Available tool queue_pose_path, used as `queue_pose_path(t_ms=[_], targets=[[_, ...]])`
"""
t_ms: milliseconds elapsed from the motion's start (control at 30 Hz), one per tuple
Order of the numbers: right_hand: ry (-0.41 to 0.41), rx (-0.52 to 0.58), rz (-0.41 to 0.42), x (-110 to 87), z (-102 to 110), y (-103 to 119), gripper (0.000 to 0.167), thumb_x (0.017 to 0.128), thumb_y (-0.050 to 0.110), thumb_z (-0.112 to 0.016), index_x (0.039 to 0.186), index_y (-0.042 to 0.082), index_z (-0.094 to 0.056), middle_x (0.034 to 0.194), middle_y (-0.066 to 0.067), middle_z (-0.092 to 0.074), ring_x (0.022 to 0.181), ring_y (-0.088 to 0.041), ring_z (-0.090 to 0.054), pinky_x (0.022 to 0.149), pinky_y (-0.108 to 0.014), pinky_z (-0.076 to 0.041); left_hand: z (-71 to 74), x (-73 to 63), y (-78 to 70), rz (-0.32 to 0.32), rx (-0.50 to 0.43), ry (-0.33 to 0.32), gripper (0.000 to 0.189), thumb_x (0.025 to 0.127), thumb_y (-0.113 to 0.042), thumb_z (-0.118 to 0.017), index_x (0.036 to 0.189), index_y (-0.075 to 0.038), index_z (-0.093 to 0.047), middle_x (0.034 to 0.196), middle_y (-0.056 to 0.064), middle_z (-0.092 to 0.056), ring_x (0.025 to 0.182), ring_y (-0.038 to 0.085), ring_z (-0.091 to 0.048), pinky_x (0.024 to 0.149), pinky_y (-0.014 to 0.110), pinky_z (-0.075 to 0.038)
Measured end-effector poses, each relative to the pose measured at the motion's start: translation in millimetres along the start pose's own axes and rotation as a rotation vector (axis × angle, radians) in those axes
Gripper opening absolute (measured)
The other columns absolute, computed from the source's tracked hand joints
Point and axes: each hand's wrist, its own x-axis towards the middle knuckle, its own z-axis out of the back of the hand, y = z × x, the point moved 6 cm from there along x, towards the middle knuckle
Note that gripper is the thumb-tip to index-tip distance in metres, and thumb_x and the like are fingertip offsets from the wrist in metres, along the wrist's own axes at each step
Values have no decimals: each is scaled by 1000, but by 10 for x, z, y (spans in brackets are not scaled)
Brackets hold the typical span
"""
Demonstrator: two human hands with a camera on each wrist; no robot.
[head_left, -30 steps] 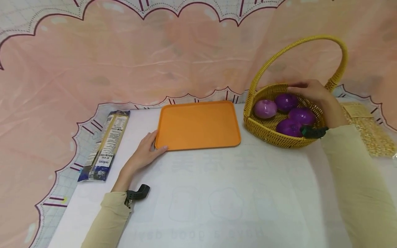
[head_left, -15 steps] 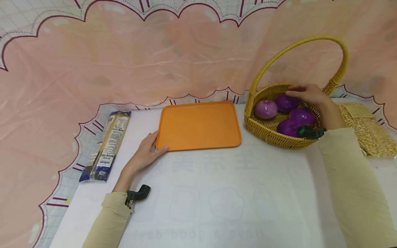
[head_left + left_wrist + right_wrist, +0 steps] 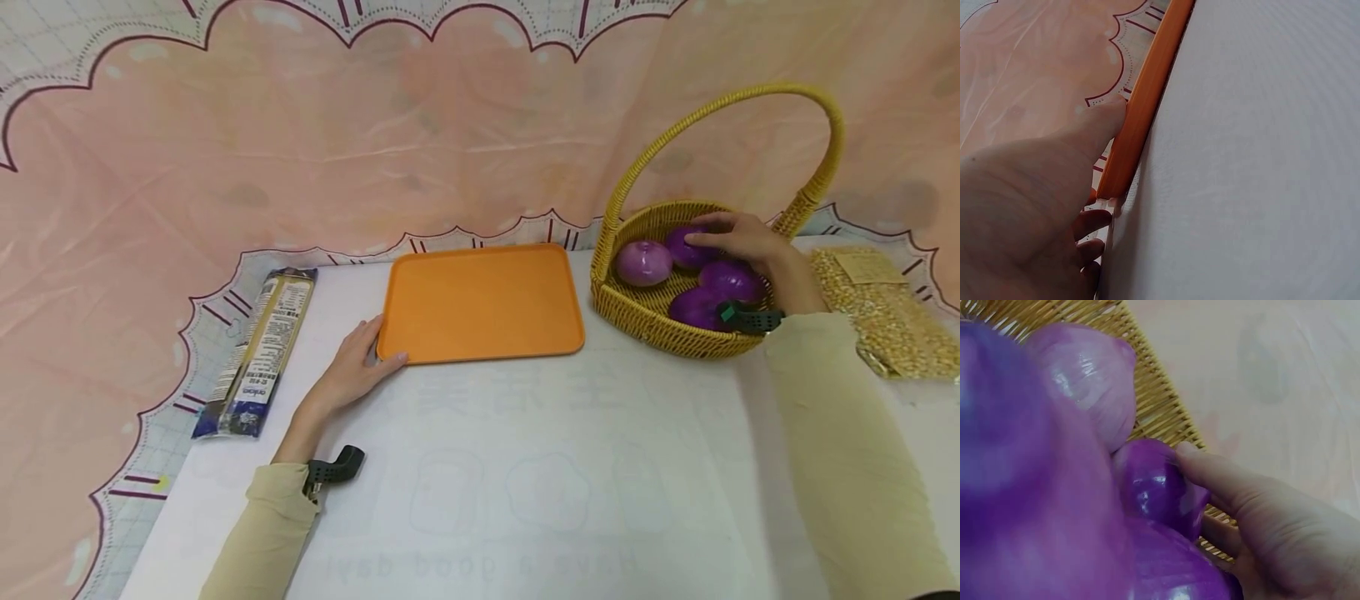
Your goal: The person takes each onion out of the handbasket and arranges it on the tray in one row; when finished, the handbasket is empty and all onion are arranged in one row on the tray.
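An orange tray (image 3: pixel 483 304) lies flat on the white table. My left hand (image 3: pixel 352 371) holds its near left corner, thumb along the front edge and fingers at the left side; the left wrist view shows the thumb against the tray's rim (image 3: pixel 1141 112). To the right, a yellow wicker basket (image 3: pixel 652 329) with a tall arched handle bears several purple onions. My right hand (image 3: pixel 746 242) reaches into it and grips the far dark purple onion (image 3: pixel 684 250). In the right wrist view the thumb presses on this onion (image 3: pixel 1150 481) and the other fingers are partly hidden behind it.
A paler onion (image 3: pixel 643 263) and two darker ones sit beside the gripped one. The basket's handle (image 3: pixel 720 108) arches above the right hand. A long pack of noodles (image 3: pixel 258 354) lies at the left, and a bag of yellow kernels (image 3: pixel 885 312) at the right.
My right hand has come down and left from the basket's back rim onto the far onion, its fingers closing round it. The left hand has stayed at the tray's corner.
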Motion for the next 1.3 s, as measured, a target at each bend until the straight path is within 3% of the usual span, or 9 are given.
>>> queue_pose_path(t_ms=[333,1300], targets=[[27,-68,7,9,-24,-19,83,92,53,-57,151,3,-29,153,-32,-26,138,-49,-29,114,-66,-23,11,-10,-13,18,7,0,90,92,-52,-59,156,-9,-13,163,19,-12,152,38,-3,120,62,-9],[-10,-75,32,-4,1,-1,80,91,51,-59,150,3,-31,150,-33,-29,135,-49,-31,112,-67,-24,-8,-9,-3,28,16,2,91,92,-54,-58,157,-10,-12,163,19,-11,152,38,-2,119,63,-11]])
